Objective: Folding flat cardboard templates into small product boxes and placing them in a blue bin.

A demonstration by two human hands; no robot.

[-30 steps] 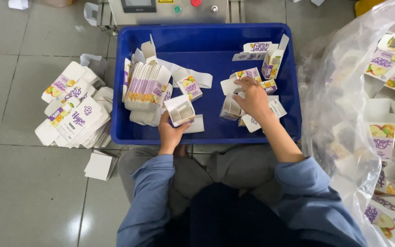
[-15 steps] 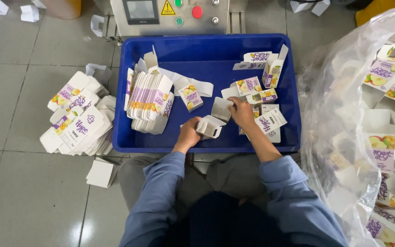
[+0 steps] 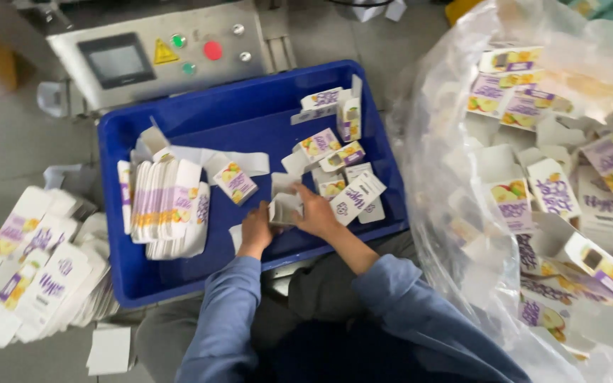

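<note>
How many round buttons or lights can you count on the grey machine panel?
4: a green light, a red button, a small green one below, and a silver knob. Others may be hidden.

we see our left hand (image 3: 255, 230) and right hand (image 3: 317, 215) together gripping a small white carton (image 3: 284, 208) over the blue bin (image 3: 250, 113). a stack of flat cartons (image 3: 164, 207) lies at the bin's left, loose folded cartons (image 3: 331, 152) at its right. a clear bag of cartons (image 3: 533, 184) sits beside the bin.
</note>
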